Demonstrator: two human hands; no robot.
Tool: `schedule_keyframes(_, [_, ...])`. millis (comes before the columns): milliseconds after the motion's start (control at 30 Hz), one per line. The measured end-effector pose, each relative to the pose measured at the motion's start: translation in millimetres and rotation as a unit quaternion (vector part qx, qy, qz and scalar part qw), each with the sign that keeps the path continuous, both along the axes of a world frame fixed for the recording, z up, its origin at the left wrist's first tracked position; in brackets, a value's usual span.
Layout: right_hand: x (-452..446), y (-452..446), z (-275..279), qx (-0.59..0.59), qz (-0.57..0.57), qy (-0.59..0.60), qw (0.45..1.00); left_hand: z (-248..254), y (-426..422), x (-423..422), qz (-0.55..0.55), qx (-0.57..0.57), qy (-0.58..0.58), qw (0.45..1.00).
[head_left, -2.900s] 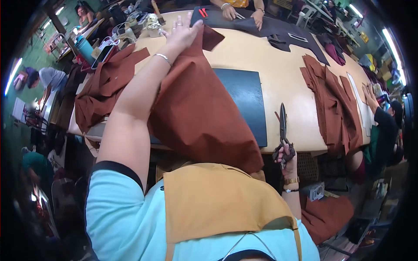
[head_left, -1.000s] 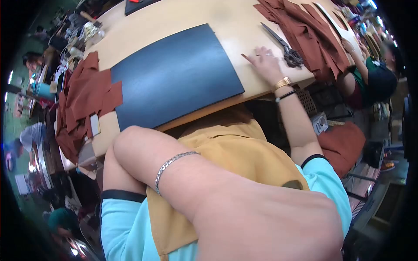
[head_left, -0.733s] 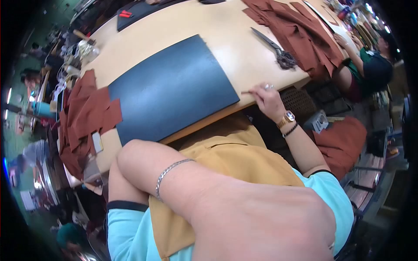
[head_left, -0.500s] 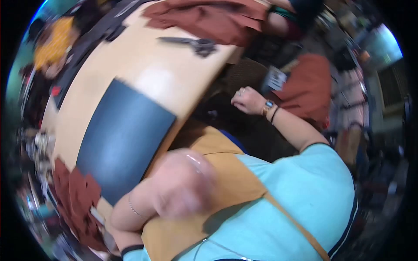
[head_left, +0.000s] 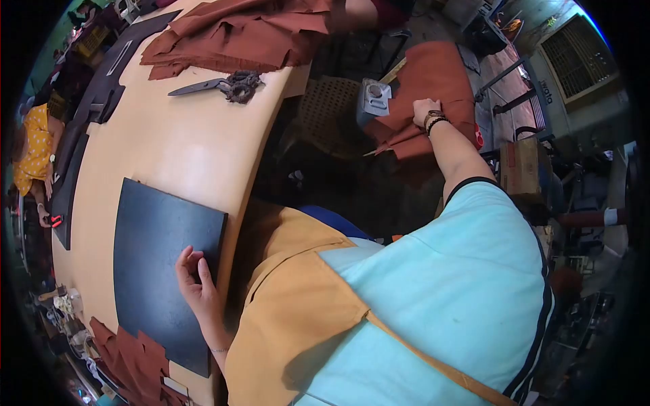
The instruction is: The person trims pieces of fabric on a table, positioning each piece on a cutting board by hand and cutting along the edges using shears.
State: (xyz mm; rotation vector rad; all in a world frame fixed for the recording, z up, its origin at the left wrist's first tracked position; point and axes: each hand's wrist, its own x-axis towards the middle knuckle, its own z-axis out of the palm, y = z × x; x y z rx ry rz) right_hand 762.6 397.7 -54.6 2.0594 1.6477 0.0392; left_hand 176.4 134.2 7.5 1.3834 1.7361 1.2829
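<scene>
My left hand [head_left: 196,279] hovers over the dark board [head_left: 162,250] on the table. Its fingers are loosely bent, thumb apart, and nothing is in them. Out to the right, my right hand [head_left: 426,112], with a watch and dark bracelet at the wrist, is closed on the reddish-brown leather [head_left: 440,78] draped beside the table. Its fingertips are partly hidden. A grey metal tray-like piece [head_left: 376,98] lies at the leather's left side. Farther up the table rest shears [head_left: 200,87] with dark wrapping around the handles.
More reddish-brown leather [head_left: 237,37] covers the table's far end, and scraps [head_left: 135,355] hang at its near end. A woven-seat chair [head_left: 328,111] stands by the table [head_left: 156,145]. A person in a yellow top [head_left: 34,149] is across it. A cardboard box [head_left: 521,166] stands at right.
My right hand has reached farther out and now grips the leather. The left hand has moved from in front of the apron to above the board. The view has turned.
</scene>
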Motion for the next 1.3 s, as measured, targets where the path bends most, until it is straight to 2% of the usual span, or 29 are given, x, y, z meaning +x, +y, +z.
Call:
schedule_keyframes(67, [-2.6,11.2,-6.0,-0.018,-0.035,0.013,0.999,-1.3,-2.0,-2.0,-0.006,-0.010,0.012,1.000])
schedule_keyframes(100, [3.0,18.6,-11.1,0.074,-0.064,0.091,0.991,-2.1,-2.1,-3.3,-0.009,-0.014,0.022,1.000])
schedule_keyframes(167, [18.6,34.7,-15.5,0.252,-0.119,0.243,0.929,-4.4,-1.0,-4.9,-0.012,-0.020,0.042,0.999])
schedule_keyframes(200, [14.4,48.1,-4.4,0.390,-0.168,0.299,0.854,-4.9,0.6,-3.9,-0.011,-0.018,0.038,0.999])
schedule_keyframes(233, [4.4,62.9,10.5,0.513,-0.213,0.352,0.753,-4.2,2.0,-1.9,-0.006,-0.015,0.037,0.999])
schedule_keyframes(300, [-12.5,100.2,34.5,0.687,-0.223,0.405,0.561,-1.1,4.8,0.1,0.002,-0.007,0.040,0.999])
schedule_keyframes(367, [-55.0,125.4,67.2,0.696,-0.199,0.559,0.404,5.1,6.7,2.0,0.005,-0.009,0.028,1.000])
schedule_keyframes(433, [-144.4,119.1,111.8,0.621,-0.135,0.721,0.276,4.4,8.1,-1.0,-0.003,-0.001,0.019,1.000])
schedule_keyframes(467, [-196.9,110.3,136.4,0.585,-0.172,0.748,0.262,4.0,7.3,-1.3,0.004,-0.005,0.027,1.000])
schedule_keyframes(533, [-297.3,97.4,150.4,0.450,-0.059,0.875,0.170,2.7,6.3,-2.7,0.006,0.016,0.018,1.000])
schedule_keyframes(567, [-344.1,87.6,151.4,0.305,-0.078,0.934,0.169,4.0,4.4,-3.1,0.009,0.026,0.004,1.000])
schedule_keyframes(600, [-387.7,67.9,143.0,0.197,-0.033,0.937,0.287,3.7,1.9,-4.4,0.031,0.054,-0.006,0.998])
schedule_keyframes(633, [-420.3,26.3,162.6,0.081,0.086,0.902,0.416,2.2,-1.7,-6.6,0.051,0.082,-0.015,0.995])
schedule_keyframes(667, [-452.8,-15.1,182.1,-0.013,0.237,0.824,0.514,1.1,-8.6,-10.8,0.070,0.110,-0.024,0.991])
schedule_keyframes(700, [-467.4,-43.1,182.9,-0.131,0.295,0.774,0.545,0.8,-18.8,-16.4,0.107,0.138,-0.034,0.984])
schedule_keyframes(733, [-482.0,-70.9,183.5,-0.241,0.360,0.704,0.563,-0.1,-29.2,-22.0,0.142,0.167,-0.045,0.975])
schedule_keyframes(767, [-505.6,-72.0,127.2,-0.393,0.315,0.768,0.396,-0.2,-39.8,-27.5,0.174,0.197,-0.057,0.963])
schedule_keyframes(833, [-519.9,-91.4,82.5,-0.461,0.285,0.747,0.385,6.0,-67.2,-38.2,0.243,0.237,-0.060,0.939])
schedule_keyframes(900, [-514.8,-107.4,70.9,-0.396,0.325,0.758,0.403,6.9,-93.4,-52.7,0.300,0.265,-0.032,0.916])
schedule_keyframes(1000, [-511.4,-113.0,50.1,-0.375,0.269,0.807,0.368,8.3,-117.3,-68.4,0.319,0.194,0.114,0.921])
schedule_keyframes(1067, [-507.4,-114.1,46.7,-0.340,0.259,0.825,0.368,12.9,-115.8,-66.1,0.294,0.156,0.165,0.929])
schedule_keyframes(1167, [-501.9,-133.3,68.0,-0.225,0.211,0.857,0.414,28.0,-92.7,-53.4,0.223,0.126,0.214,0.943])
schedule_keyframes(1200, [-492.4,-139.2,91.6,-0.182,0.263,0.823,0.470,35.7,-85.1,-45.1,0.186,0.121,0.235,0.946])
schedule_keyframes(1267, [-473.5,-145.8,146.4,-0.207,0.421,0.601,0.647,51.6,-75.7,-22.8,0.079,0.061,0.156,0.983])
schedule_keyframes(1300, [-467.6,-148.5,158.1,-0.213,0.482,0.463,0.713,62.1,-73.7,-13.1,-0.016,-0.009,0.029,0.999])
